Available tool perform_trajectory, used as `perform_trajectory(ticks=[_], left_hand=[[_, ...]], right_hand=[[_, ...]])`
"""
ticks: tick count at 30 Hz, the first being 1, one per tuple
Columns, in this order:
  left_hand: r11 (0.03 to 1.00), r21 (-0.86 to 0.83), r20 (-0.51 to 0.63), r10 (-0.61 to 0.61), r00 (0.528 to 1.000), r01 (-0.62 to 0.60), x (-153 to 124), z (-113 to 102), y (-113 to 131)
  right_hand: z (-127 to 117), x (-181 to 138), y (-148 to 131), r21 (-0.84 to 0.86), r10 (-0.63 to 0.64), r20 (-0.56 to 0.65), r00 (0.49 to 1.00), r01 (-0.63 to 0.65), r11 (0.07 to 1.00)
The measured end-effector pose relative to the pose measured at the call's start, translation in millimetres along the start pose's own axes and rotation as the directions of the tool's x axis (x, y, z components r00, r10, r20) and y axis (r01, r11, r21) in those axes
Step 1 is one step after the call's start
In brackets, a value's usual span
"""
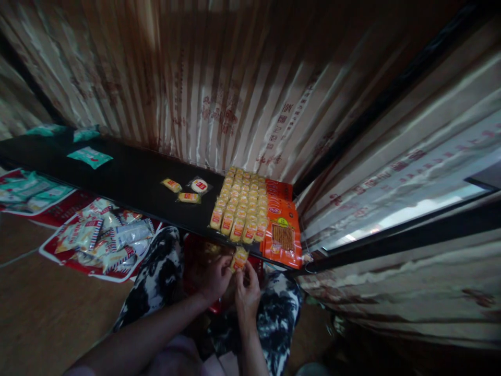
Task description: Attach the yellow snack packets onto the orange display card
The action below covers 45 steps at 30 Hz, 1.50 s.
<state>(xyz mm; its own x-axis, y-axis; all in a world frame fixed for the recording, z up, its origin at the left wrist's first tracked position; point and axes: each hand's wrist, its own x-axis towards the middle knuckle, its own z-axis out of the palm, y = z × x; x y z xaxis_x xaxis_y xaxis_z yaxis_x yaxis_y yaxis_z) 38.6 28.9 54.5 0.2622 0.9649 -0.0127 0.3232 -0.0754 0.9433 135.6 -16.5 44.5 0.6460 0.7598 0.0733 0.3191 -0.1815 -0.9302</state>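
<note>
Between my two hands is a small yellow snack packet [239,258] with a red label. My left hand [217,275] pinches its left side, and my right hand [248,286] grips its lower edge. Just beyond, on the black shelf [129,183], similar yellow snack packets [240,206] stand in tight rows. Orange snack bags [283,224] lie stacked right beside those rows. Below my hands, between my knees, sits a red container [191,261], partly hidden by my arms.
Two loose yellow packets [189,197] and a round white packet [199,185] lie on the shelf. Green packets [91,156] rest farther left. A red bag [125,274] of white-and-blue snacks and a bag of green packets [35,193] stand below. A pleated curtain [219,104] hangs behind.
</note>
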Motion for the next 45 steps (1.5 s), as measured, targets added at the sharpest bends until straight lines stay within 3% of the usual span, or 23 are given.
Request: perform_trajectory(ticks=[13, 19, 25, 31, 45], left_hand=[[0.994, -0.085, -0.007, 0.066, 0.998, -0.067, 34.1, 31.2, 33.8], [0.992, -0.114, -0.002, 0.060, 0.998, -0.060, 41.4, 42.8, 38.3], [0.994, -0.077, 0.003, 0.074, 0.997, -0.074, 43.5, 41.3, 43.5], [0.998, -0.042, -0.002, 0.042, 0.999, -0.042, 44.2, 43.5, 40.5], [0.990, -0.059, 0.000, 0.128, 0.992, -0.128, 47.0, 53.0, 38.7]], right_hand=[[-25.8, 51.7, -10.8, -0.079, -0.041, -0.082, 0.996, 0.035, 0.996], [-31.6, 68.4, -23.3, -0.247, -0.103, -0.097, 0.990, 0.076, 0.966], [-40.0, 70.5, -37.9, -0.461, -0.120, -0.059, 0.991, 0.079, 0.884], [-41.3, 77.4, -40.7, -0.434, -0.058, 0.029, 0.998, 0.065, 0.899], [-40.3, 92.9, -38.8, -0.450, -0.025, 0.034, 0.999, 0.038, 0.892]])
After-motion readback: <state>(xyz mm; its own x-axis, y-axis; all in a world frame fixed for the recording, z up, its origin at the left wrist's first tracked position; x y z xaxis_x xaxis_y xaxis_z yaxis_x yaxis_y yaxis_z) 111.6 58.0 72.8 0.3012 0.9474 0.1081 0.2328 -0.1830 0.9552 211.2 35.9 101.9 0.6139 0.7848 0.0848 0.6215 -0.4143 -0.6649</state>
